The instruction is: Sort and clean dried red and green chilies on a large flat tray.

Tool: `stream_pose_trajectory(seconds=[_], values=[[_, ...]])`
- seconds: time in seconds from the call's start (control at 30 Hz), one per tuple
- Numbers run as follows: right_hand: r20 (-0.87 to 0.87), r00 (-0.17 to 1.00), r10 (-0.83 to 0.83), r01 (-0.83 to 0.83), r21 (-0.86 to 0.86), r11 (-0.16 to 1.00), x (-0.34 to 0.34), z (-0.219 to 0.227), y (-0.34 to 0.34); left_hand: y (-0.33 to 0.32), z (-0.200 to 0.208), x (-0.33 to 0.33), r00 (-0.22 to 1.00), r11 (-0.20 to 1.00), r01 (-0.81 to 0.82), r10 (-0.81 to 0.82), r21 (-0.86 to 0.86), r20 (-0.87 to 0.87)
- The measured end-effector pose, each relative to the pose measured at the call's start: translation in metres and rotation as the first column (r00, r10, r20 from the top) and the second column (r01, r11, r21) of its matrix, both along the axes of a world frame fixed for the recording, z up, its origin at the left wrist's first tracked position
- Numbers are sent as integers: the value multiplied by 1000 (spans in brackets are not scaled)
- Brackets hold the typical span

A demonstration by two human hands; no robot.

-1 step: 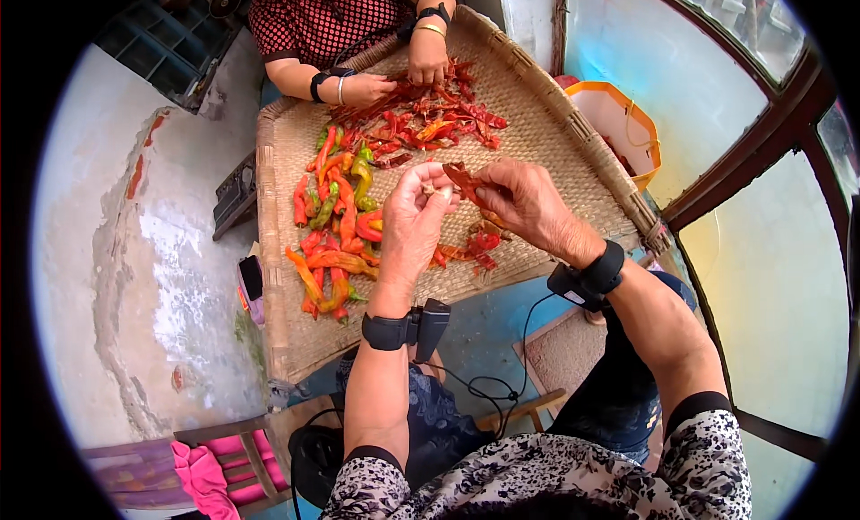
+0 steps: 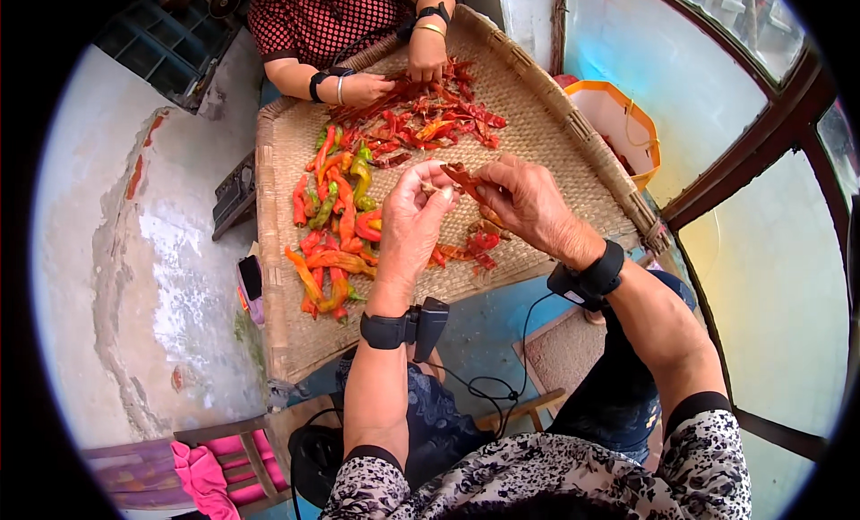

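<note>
Over the woven tray (image 2: 528, 99) my two hands meet close together. My right hand (image 2: 528, 202) pinches a dark red dried chili pepper (image 2: 461, 177). The fingers of my left hand (image 2: 417, 211) close at the pepper's other end, on a small pale bit that looks like its stem or seeds. Fresh red, orange and green peppers (image 2: 340, 202) lie in a heap left of my left hand. Beyond my hands are dried red chilies (image 2: 439, 117), and a few more red pieces (image 2: 482, 242) lie just below my right hand.
Across the tray a person's hands (image 2: 367, 90) work in the dried chilies. An orange-rimmed container (image 2: 618, 117) stands right of the tray by the window frame. A black cable (image 2: 497, 390) runs below my wrists. A phone (image 2: 251, 276) is left of the tray.
My hands stay almost in place; the dried pepper has tilted slightly between them. Across the tray, the other person's fingers have shifted a little.
</note>
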State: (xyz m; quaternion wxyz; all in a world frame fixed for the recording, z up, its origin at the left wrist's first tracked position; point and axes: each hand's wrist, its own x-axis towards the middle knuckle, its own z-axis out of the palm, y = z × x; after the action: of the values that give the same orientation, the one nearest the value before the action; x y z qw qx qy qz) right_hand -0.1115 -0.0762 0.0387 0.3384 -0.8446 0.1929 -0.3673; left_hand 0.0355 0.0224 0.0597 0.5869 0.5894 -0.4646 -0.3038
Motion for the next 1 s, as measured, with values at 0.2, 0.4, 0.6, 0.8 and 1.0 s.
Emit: stream_pose_trajectory(seconds=[0.2, 0.4, 0.6, 0.8, 1.0], values=[[-31, 986, -163, 150, -252, 956, -7, 4, 4, -3, -12, 3, 993, 999, 28, -31, 21, 117], [-3, 987, -160, 145, 447, 883, -11, -8, -33, -7, -24, 21, 974, 987, -146, 133, -64, -181], [406, 687, -602, -233, 908, 347, -38, -27, -91, -8, -5, 18, 942, 958, -256, 218, -126, -257], [140, 990, 8, -94, 627, 773, -2, -12, -16, -10, -26, 5, 948, 999, -46, 36, -25, -316], [-149, 972, 184, -128, 325, 937, 2, -7, 4, -12, -38, -5, 945, 999, 47, -36, 26, -325]])
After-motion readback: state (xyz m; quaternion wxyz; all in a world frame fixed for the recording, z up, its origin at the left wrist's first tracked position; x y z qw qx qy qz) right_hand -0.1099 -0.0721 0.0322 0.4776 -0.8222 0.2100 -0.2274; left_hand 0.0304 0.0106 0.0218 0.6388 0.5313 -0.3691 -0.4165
